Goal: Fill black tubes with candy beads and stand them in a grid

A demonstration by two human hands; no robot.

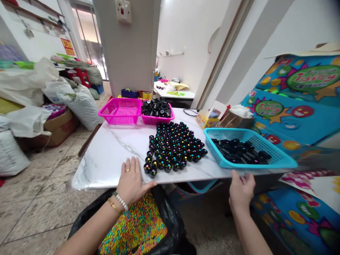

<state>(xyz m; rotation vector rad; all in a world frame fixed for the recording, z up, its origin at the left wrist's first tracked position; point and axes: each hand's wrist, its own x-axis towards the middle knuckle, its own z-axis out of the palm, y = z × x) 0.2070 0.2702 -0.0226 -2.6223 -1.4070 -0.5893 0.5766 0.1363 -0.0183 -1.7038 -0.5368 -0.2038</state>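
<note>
The left hand [132, 180] lies flat and unclenched on the white marble table [106, 156], gripping nothing; the right hand [241, 189] grasps the table's near edge. Just right of the left fingers stand black cups [174, 148], beyond them pink baskets [120, 110], rightward a blue basket [247, 147]. Below the hands, a black bag [170, 219] holds coloured candy [135, 226]; sacks [77, 101] crowd the tiled floor [37, 198].

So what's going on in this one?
A person sits at a white marble table. The left hand lies flat on the table's near edge beside a block of small black cups with coloured beads in them. The right hand grips the edge below a blue basket of black pieces. An open black bag of coloured beads sits below.
</note>
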